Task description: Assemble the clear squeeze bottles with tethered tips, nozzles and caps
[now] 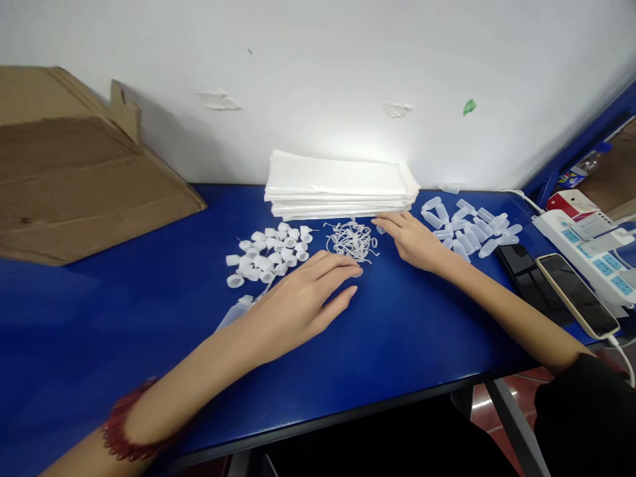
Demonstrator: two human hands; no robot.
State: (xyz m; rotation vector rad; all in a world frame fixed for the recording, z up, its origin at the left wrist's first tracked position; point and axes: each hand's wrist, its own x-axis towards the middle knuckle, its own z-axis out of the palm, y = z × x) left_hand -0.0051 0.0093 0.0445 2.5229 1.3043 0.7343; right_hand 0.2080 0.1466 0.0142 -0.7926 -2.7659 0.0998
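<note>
My left hand [303, 298] lies flat on the blue table [397, 331], fingers stretched toward a pile of thin white loops [352, 240]. Partly under its wrist lies a clear plastic bottle [234, 313]. A cluster of white caps [271, 253] sits just beyond that hand. My right hand [410, 238] rests palm down, fingers extended, touching the front edge of a stack of white plastic bags [338, 185]. A pile of clear small bottles [467, 225] lies right of it.
A flattened cardboard box [74, 172] leans at the back left. Two phones [576, 291] lie at the right edge beside a white power strip [591, 252]. A white wall runs behind the table.
</note>
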